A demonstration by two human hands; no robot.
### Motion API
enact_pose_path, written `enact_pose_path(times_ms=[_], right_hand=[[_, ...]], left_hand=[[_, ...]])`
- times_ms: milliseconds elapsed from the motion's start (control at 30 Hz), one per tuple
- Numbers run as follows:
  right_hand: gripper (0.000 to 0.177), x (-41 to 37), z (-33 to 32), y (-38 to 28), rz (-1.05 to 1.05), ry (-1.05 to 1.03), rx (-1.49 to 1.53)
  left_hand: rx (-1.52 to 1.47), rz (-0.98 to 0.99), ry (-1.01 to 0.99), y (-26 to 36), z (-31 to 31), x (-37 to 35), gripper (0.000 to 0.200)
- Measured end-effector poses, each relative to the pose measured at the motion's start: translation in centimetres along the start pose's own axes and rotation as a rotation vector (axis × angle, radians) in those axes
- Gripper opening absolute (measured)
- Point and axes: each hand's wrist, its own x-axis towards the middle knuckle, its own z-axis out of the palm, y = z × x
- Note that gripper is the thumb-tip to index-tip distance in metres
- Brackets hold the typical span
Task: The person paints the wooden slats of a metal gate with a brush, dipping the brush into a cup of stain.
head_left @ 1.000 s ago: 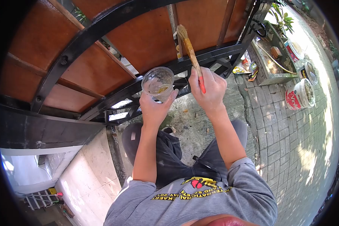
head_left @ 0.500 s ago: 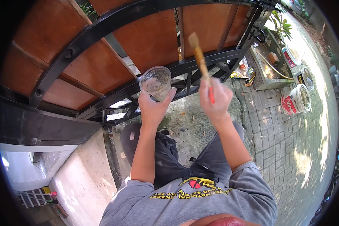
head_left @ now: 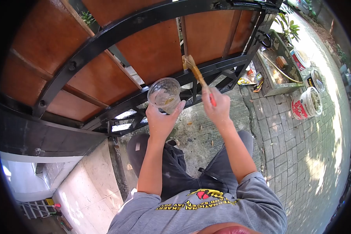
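My left hand (head_left: 162, 120) is wrapped round a clear plastic cup (head_left: 163, 93) with a little liquid at its bottom, held tilted in front of the gate. In my right hand (head_left: 217, 106) is a paintbrush (head_left: 195, 73) with a wooden handle that ends in red. Its pale bristles point up and left, overlapping the gate's lower edge in this view. Before me stands the gate, with glossy reddish-brown wooden panels (head_left: 148, 50) set in a black metal frame (head_left: 123, 29).
To the right are a white-and-red paint bucket (head_left: 300, 109), a smaller dark-labelled can (head_left: 311, 82) and a planter box (head_left: 281, 86). Plastic packets (head_left: 250, 76) lie beside the planter. Brick paving (head_left: 288, 144) runs along the right; a ladder (head_left: 35, 209) lies at lower left.
My right hand has brought the brush down and to the left, closer to the gate's lower rail. The cup in my left hand has shifted slightly right and down.
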Motion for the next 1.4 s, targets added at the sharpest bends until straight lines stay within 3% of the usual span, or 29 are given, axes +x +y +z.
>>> enact_pose_path(times_ms=[167, 267, 367, 500, 700, 867, 1000, 1333, 1400], right_hand=[[0.029, 4.5, -3.5, 2.3, 0.057, 0.178, -0.097], [0.030, 5.1, -4.3, 3.1, -0.050, 0.220, -0.232], [0.031, 2.9, -2.7, 1.4, 0.158, 0.231, -0.021], [0.021, 0.4, -1.9, -0.9, -0.147, 0.076, 0.046], [0.015, 4.9, -3.4, -4.4, 0.027, 0.128, 0.313], [0.017, 3.3, -4.1, -3.7, -0.326, 0.121, 0.088], [0.020, 0.3, -2.7, -2.6, -0.288, 0.030, -0.048], [0.030, 1.1, -0.7, 0.3, -0.351, -0.112, -0.259], [0.022, 0.9, -1.2, 0.7, -0.346, -0.128, -0.231]], left_hand=[[0.002, -0.005, -0.011, 0.6, -0.3, -0.4, 0.070], [0.026, -0.006, -0.019, 0.3, -0.4, -0.5, 0.070], [0.026, -0.019, -0.015, 0.6, -0.5, -0.4, 0.069], [0.014, -0.021, -0.003, 0.0, -0.4, 0.0, 0.067], [0.000, -0.024, -0.006, 0.0, -0.2, 0.1, 0.068], [-0.027, -0.011, 0.018, -0.3, -0.3, 0.2, 0.068], [-0.015, -0.030, 0.013, 0.0, -0.4, 0.1, 0.068], [-0.018, -0.036, 0.031, -0.2, -0.5, 0.2, 0.064], [-0.005, -0.021, 0.028, -0.3, -0.7, 0.2, 0.064]])
